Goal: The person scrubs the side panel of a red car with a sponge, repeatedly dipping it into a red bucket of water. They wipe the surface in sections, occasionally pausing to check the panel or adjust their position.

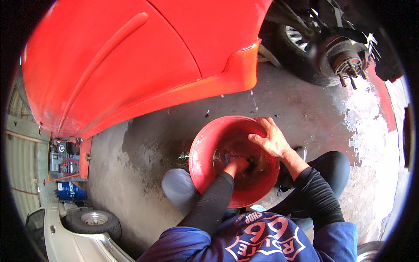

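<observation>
A round red bucket point(200, 153) stands between my bent knees, with some liquid at its bottom. Deep inside it, my left hand point(236, 166) is closed, its fingers mostly hidden. A small bluish patch and a dark patch show beside that hand; what it holds I cannot make out. My right hand point(271, 139) grips the bucket's far right rim, thumb on the inner side and fingers over the edge.
Just beyond the bucket hangs the red car body panel point(174, 83), its lower edge wet. At the upper right are a bare wheel hub point(349, 65) and a tire point(290, 52). A blue drum point(71, 191) and a pale vehicle with a spare wheel point(94, 218) stand at the left.
</observation>
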Available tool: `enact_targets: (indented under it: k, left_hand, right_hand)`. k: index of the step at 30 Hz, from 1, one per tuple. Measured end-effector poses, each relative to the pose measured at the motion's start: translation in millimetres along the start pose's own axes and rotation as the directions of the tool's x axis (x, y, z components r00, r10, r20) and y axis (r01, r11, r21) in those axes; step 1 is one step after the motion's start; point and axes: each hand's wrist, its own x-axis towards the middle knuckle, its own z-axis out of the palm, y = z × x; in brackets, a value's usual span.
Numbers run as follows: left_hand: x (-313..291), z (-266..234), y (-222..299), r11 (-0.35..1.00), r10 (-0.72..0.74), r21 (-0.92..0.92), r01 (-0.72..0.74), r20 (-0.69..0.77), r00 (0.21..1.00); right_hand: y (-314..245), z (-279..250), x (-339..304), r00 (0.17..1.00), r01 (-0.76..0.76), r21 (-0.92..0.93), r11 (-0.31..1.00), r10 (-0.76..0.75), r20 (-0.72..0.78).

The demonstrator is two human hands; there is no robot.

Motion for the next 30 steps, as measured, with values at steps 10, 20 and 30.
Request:
enact_targets:
  k: [10,20,30]
  left_hand:
    - [-162,-223,12,0.623,-0.079,-0.763,-0.172,-0.28,0.957]
    - [-297,-462,84,0.96,0.261,0.231,0.158,-0.942,-0.212]
    - [-224,-405,53,0.966,0.141,0.074,0.247,-0.953,-0.267]
  right_hand:
    - [-5,-1,1,0.998,-0.054,-0.02,0.998,0.055,0.035]
    - [-5,-1,-1,0.999,-0.022,-0.004,1.0,0.022,0.028]
    - [-6,-2,0,0.998,-0.053,-0.019,0.998,0.054,0.041]
